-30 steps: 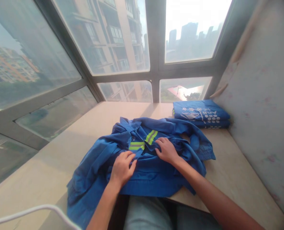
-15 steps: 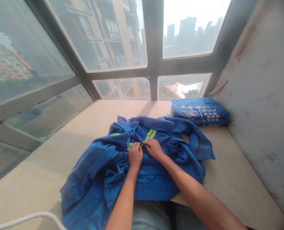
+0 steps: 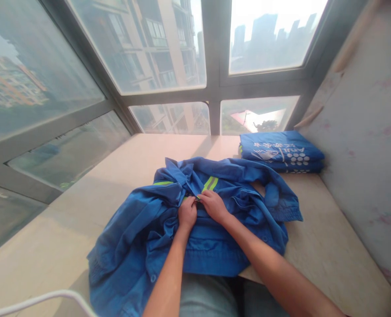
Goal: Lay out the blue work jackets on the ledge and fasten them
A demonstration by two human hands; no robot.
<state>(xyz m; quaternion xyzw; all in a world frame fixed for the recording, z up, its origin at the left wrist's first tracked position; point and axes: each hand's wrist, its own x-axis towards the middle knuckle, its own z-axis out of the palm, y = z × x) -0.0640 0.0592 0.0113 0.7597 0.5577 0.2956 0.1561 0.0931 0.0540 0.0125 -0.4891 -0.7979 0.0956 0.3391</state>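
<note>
A blue work jacket (image 3: 211, 251) with yellow-green reflective stripes lies rumpled in front of me, its collar away from me and its sleeves out to both sides. My left hand (image 3: 187, 214) is closed on the jacket's front edge near the middle. Just to its right, my right hand (image 3: 213, 206) pinches the other front edge, close to a reflective stripe (image 3: 210, 183). The fingertips of both hands nearly meet. What exactly lies between them, whether a button or a zip, is too small to make out.
Folded blue garments (image 3: 281, 152) with white print are stacked at the back right, near the flowered wall (image 3: 363, 176). The pale tabletop (image 3: 106, 176) runs up to the windows. A white cable (image 3: 46, 296) curves across the lower left corner.
Both hands stay at the jacket's front, and the two edges sit closer together, covering more of the inside between them. The whole view has shifted slightly.
</note>
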